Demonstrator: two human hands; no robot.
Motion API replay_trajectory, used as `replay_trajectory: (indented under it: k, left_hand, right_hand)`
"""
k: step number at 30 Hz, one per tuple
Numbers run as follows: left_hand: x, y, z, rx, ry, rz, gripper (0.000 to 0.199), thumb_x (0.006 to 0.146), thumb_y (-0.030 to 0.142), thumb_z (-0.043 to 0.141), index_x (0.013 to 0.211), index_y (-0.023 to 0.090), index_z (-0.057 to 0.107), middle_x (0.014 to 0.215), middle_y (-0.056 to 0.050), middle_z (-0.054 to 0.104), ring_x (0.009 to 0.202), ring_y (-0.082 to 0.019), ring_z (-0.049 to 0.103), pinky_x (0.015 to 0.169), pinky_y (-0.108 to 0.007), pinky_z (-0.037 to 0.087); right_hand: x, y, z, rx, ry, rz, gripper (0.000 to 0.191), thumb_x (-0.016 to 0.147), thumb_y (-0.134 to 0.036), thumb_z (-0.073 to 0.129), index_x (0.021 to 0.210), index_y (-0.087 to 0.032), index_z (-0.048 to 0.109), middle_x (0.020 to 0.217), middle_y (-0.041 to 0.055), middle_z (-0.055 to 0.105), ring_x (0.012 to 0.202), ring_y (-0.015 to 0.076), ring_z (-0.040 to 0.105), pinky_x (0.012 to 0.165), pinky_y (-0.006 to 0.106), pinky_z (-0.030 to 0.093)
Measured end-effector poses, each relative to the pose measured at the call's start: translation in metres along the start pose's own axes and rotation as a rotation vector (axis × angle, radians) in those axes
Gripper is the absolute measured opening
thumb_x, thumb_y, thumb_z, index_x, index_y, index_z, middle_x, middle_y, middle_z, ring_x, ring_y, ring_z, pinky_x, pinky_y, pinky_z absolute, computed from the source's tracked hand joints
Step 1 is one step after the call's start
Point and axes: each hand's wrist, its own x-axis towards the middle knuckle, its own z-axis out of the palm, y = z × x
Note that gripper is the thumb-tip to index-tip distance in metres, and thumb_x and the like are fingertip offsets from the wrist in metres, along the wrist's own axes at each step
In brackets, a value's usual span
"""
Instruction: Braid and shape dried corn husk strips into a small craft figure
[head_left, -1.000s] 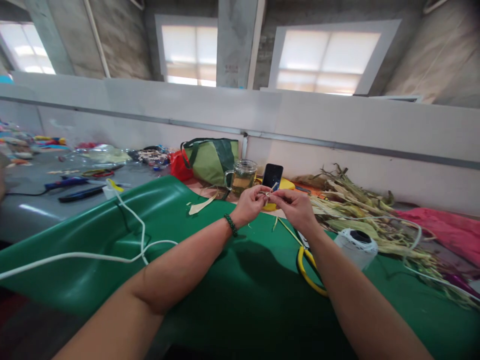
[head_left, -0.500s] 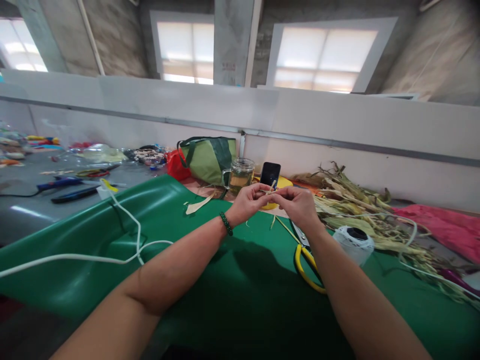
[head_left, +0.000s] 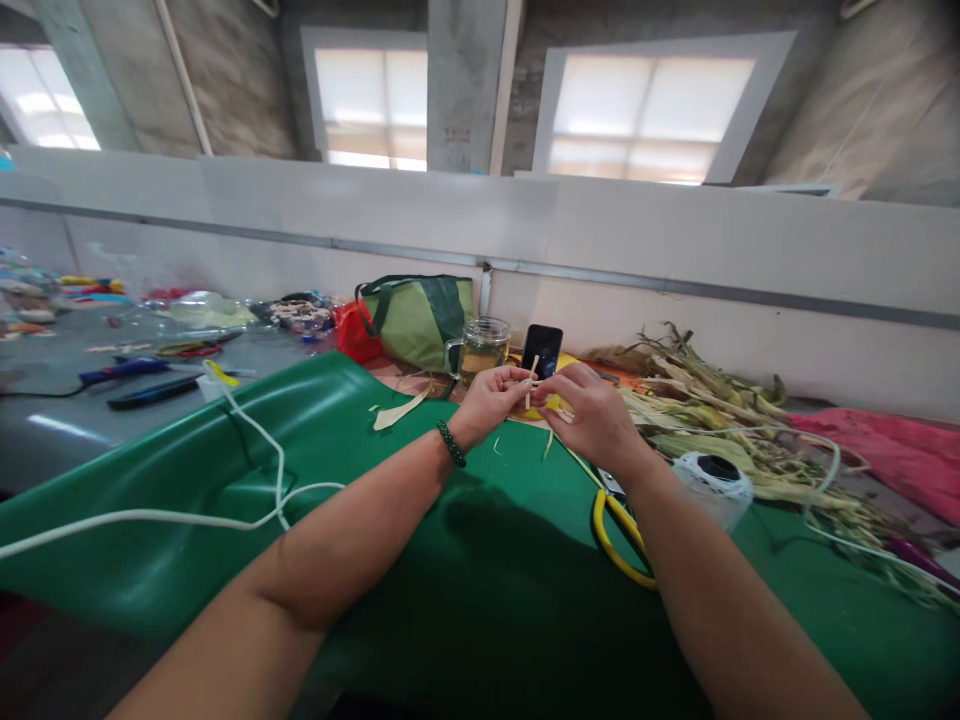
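Pale husk-like strips (head_left: 534,370) cross between my fingertips, one upright and one roughly level. My left hand (head_left: 491,402) pinches them where they meet. Close beside it, my right hand (head_left: 592,412) has thumb and fingers drawn together at the right end of the level strip. My fingers hide part of the strips. Below my right forearm lie yellow-handled scissors (head_left: 621,540) on the green mat (head_left: 480,560), their blades partly covered. A loose pale husk piece (head_left: 401,410) rests on the mat left of my hands.
Behind my hands stand a glass mug (head_left: 484,350) and a phone (head_left: 541,350). A green bag (head_left: 416,320) leans at the wall. Dried husks (head_left: 705,400) pile up at right, near a white spool (head_left: 716,485). A white cable (head_left: 187,516) crosses the mat; pliers-like tools (head_left: 157,392) lie left.
My right hand has turned and shifted slightly, its fingers a little farther from my left fingertips. The crossed strips now show more clearly, one standing upright. My left hand stays nearly in place.
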Motion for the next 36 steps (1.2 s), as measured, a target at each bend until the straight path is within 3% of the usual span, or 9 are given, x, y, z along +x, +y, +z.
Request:
replay_trajectory:
  k: [2,5,10,15,18,23,30,36]
  left_hand:
    - [-0.002,0.001,0.001,-0.028,-0.013,-0.01,0.037,0.06,0.031,0.08,0.084,0.009,0.062,0.062,0.001,0.063,0.052,-0.006,0.056,0.056,-0.019,0.046]
    - [-0.004,0.001,0.003,-0.067,-0.026,-0.021,0.037,0.06,0.03,0.081,0.083,0.009,0.062,0.066,0.001,0.066,0.056,-0.007,0.06,0.061,-0.02,0.05]
    - [-0.004,0.003,0.001,-0.091,-0.092,-0.059,0.043,0.056,0.033,0.083,0.083,0.01,0.06,0.068,-0.002,0.07,0.061,-0.012,0.067,0.065,-0.025,0.054]
    - [-0.005,0.004,-0.001,-0.051,-0.148,-0.056,0.044,0.056,0.036,0.083,0.084,0.01,0.061,0.07,-0.005,0.072,0.068,-0.017,0.07,0.072,-0.03,0.056]
    - [-0.007,0.005,0.0,-0.026,-0.18,-0.045,0.044,0.058,0.037,0.082,0.086,0.009,0.062,0.072,-0.007,0.073,0.072,-0.02,0.071,0.075,-0.034,0.056]
    - [-0.007,0.005,0.0,-0.007,-0.196,0.007,0.042,0.058,0.032,0.082,0.088,0.009,0.063,0.074,-0.007,0.073,0.076,-0.022,0.071,0.08,-0.036,0.055]
    - [-0.007,0.004,-0.001,-0.017,-0.185,-0.02,0.039,0.06,0.029,0.08,0.088,0.009,0.062,0.072,-0.007,0.073,0.072,-0.02,0.071,0.076,-0.033,0.056]
    - [-0.009,0.009,0.001,-0.034,-0.215,-0.007,0.031,0.063,0.026,0.077,0.085,0.01,0.06,0.069,-0.004,0.072,0.065,-0.016,0.07,0.07,-0.029,0.055]
  right_hand:
    - [-0.001,-0.001,0.002,-0.082,-0.023,-0.076,0.011,0.084,-0.018,0.055,0.082,-0.02,0.065,0.079,0.0074,0.06,0.078,0.0215,0.055,0.065,0.03,0.045]
    - [-0.002,0.001,0.008,-0.051,0.024,-0.064,0.017,0.088,-0.022,0.052,0.08,-0.019,0.066,0.077,0.0074,0.06,0.076,0.0208,0.055,0.066,0.031,0.045]
    - [-0.001,0.008,0.014,0.292,0.121,0.174,0.015,0.084,-0.027,0.058,0.072,-0.019,0.064,0.073,0.0046,0.061,0.072,0.0177,0.057,0.066,0.03,0.047]
    - [0.003,0.007,0.014,0.579,0.057,0.513,0.018,0.071,-0.036,0.066,0.066,-0.018,0.063,0.063,0.0011,0.061,0.058,0.0145,0.055,0.055,0.027,0.044]
    - [0.004,0.005,0.012,0.665,0.055,0.621,0.018,0.065,-0.036,0.067,0.062,-0.018,0.063,0.06,0.0006,0.063,0.058,0.0146,0.055,0.055,0.027,0.043]
    - [0.006,0.004,0.01,0.736,0.051,0.67,0.021,0.062,-0.038,0.068,0.059,-0.018,0.062,0.055,-0.0006,0.06,0.053,0.0125,0.051,0.053,0.026,0.041]
    - [0.006,0.004,0.006,0.785,0.02,0.682,0.026,0.067,-0.043,0.065,0.064,-0.018,0.063,0.057,-0.0011,0.059,0.056,0.0127,0.053,0.056,0.027,0.045]
    - [0.007,0.0,-0.002,0.886,-0.021,0.691,0.027,0.061,-0.042,0.072,0.068,-0.018,0.063,0.059,-0.0001,0.064,0.054,0.0127,0.057,0.056,0.027,0.048]
